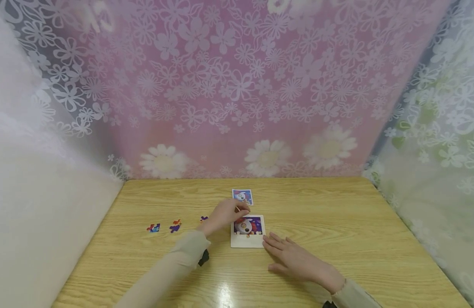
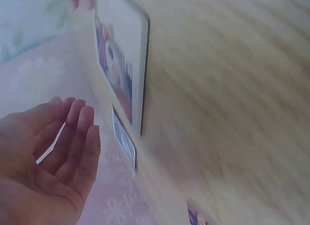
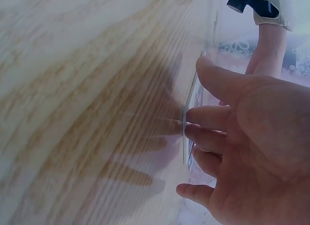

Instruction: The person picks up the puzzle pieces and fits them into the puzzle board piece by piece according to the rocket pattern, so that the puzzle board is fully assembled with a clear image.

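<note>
A jigsaw puzzle board point(image 1: 247, 242) with a white border lies on the table, its upper part filled with a picture of a white cartoon character and its lower part bare white. Above the board's upper left side hovers my left hand point(image 1: 224, 214); the left wrist view shows its fingers point(image 2: 72, 137) loosely bent with nothing between them. My right hand point(image 1: 296, 259) is spread flat, palm down, its fingertips at the board's right edge. Just beyond the board lies a small picture card point(image 1: 242, 195) with a similar image, partly covered by the left hand.
Loose puzzle pieces lie left of the board: a red and blue one point(image 1: 154, 228), an orange and purple one point(image 1: 175, 226), and another point(image 1: 204, 219) partly behind the left wrist. The wooden table point(image 1: 329, 205) ends at a flowered pink curtain point(image 1: 229, 107).
</note>
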